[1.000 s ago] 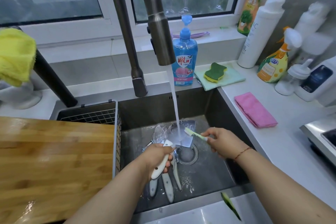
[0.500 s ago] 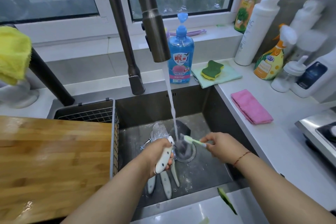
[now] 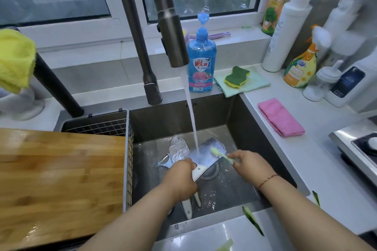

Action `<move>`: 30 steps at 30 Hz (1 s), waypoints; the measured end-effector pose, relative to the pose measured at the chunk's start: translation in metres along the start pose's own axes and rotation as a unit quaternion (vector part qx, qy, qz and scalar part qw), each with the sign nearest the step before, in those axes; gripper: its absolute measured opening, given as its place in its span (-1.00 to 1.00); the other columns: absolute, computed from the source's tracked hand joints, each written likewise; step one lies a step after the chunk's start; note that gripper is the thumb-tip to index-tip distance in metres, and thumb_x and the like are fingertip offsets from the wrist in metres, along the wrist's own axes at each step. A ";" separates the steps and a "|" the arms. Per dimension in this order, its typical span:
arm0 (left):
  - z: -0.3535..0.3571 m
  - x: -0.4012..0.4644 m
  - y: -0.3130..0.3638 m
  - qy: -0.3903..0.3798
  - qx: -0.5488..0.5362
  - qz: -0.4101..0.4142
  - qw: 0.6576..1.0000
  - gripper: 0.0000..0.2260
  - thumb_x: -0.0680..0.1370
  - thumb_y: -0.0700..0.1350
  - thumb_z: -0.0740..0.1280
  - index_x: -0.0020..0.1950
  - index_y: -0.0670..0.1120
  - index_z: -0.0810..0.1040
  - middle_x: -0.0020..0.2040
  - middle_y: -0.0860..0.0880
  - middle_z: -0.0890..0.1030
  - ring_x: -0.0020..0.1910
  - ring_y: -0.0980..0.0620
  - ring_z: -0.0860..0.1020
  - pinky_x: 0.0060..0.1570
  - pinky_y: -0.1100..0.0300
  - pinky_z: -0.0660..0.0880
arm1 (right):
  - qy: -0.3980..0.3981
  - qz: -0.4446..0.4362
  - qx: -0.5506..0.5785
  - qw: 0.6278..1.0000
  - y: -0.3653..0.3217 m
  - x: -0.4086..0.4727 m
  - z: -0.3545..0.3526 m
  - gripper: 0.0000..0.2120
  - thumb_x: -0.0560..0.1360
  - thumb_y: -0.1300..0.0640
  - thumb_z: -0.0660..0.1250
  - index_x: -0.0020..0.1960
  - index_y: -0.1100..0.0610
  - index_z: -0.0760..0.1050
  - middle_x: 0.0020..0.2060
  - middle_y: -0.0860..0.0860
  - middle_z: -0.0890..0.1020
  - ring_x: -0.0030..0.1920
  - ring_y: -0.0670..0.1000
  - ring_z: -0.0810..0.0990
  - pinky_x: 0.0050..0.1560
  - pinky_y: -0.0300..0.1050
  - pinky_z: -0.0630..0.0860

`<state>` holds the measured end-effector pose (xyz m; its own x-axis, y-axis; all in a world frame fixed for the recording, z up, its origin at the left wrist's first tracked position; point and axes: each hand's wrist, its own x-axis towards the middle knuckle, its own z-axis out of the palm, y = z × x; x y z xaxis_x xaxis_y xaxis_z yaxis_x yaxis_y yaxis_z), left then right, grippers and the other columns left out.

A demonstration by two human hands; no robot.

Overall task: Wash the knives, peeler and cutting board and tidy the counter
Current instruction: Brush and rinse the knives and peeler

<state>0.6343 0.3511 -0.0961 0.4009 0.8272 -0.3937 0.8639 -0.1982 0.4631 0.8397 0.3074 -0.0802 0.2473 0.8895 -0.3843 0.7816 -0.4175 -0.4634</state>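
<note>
Head view, key relation: we see the cleaver in the sink, under the water stream, between the two hands; its long axis runs from near-left handle to far-right blade.
Left hand: clenched round the cleaver's white handle, the nearer one to it.
Right hand: pinching a pale green brush, bristles touching the blade's flat.
Other knives: white handles lying on the sink floor, partly hidden under the left hand.
Peeler: blue-grey, on the sink floor left of the cleaver.
Cutting board: wooden, banded grain, wet at its near edge, on the left beside the sink.
Worktop: pale and smooth, with green peel scraps near us.
Materials: we judge the wet steel blade slippery.
</note>
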 end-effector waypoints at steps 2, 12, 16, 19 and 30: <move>-0.001 0.000 -0.002 0.014 -0.001 0.000 1.000 -0.67 0.41 -0.17 0.34 0.16 0.02 0.50 0.10 0.04 0.57 0.06 -0.01 0.56 -0.17 0.27 0.36 | -0.003 -0.002 0.024 1.000 0.002 0.000 0.001 -0.72 0.53 0.11 0.27 0.20 -0.09 0.57 -0.36 -0.18 0.47 -0.48 -0.24 0.39 -0.46 -0.41 0.27; -0.004 -0.003 -0.004 0.032 -0.013 0.021 0.999 -0.66 0.37 -0.18 0.33 0.12 0.08 0.51 0.09 0.10 0.57 0.04 0.04 0.55 -0.17 0.27 0.34 | 0.015 0.001 0.035 0.999 0.000 0.006 -0.003 -0.76 0.52 0.10 0.28 0.15 -0.03 0.59 -0.29 -0.14 0.51 -0.32 -0.08 0.49 -0.24 -0.28 0.39; -0.003 -0.002 -0.004 0.031 -0.005 0.027 0.999 -0.67 0.37 -0.15 0.33 0.11 0.08 0.52 0.08 0.08 0.57 0.04 0.04 0.54 -0.19 0.26 0.34 | -0.055 -0.042 0.084 0.994 -0.019 -0.001 0.010 -0.76 0.52 0.13 0.28 0.13 -0.07 0.59 -0.36 -0.22 0.46 -0.32 -0.14 0.48 -0.27 -0.31 0.43; -0.003 -0.003 -0.001 0.042 0.004 0.041 0.998 -0.69 0.40 -0.15 0.32 0.12 0.08 0.51 0.09 0.10 0.56 0.05 0.04 0.53 -0.18 0.27 0.32 | -0.026 -0.038 0.063 0.997 -0.024 0.008 0.011 -0.74 0.53 0.11 0.25 0.17 -0.08 0.56 -0.22 -0.12 0.55 -0.20 -0.03 0.51 -0.15 -0.21 0.49; -0.006 -0.005 -0.005 0.042 0.022 0.054 0.997 -0.68 0.41 -0.13 0.33 0.14 0.09 0.49 0.16 0.10 0.52 0.11 0.04 0.51 -0.15 0.25 0.32 | -0.052 -0.011 0.154 0.987 -0.022 -0.003 0.012 -0.81 0.53 0.18 0.25 0.05 -0.02 0.58 -0.41 -0.02 0.52 -0.62 -0.16 0.42 -0.53 -0.29 0.39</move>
<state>0.6266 0.3512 -0.0915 0.4670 0.8403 -0.2752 0.8302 -0.3096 0.4636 0.8151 0.3121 -0.0785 0.1595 0.8822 -0.4430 0.5711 -0.4485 -0.6875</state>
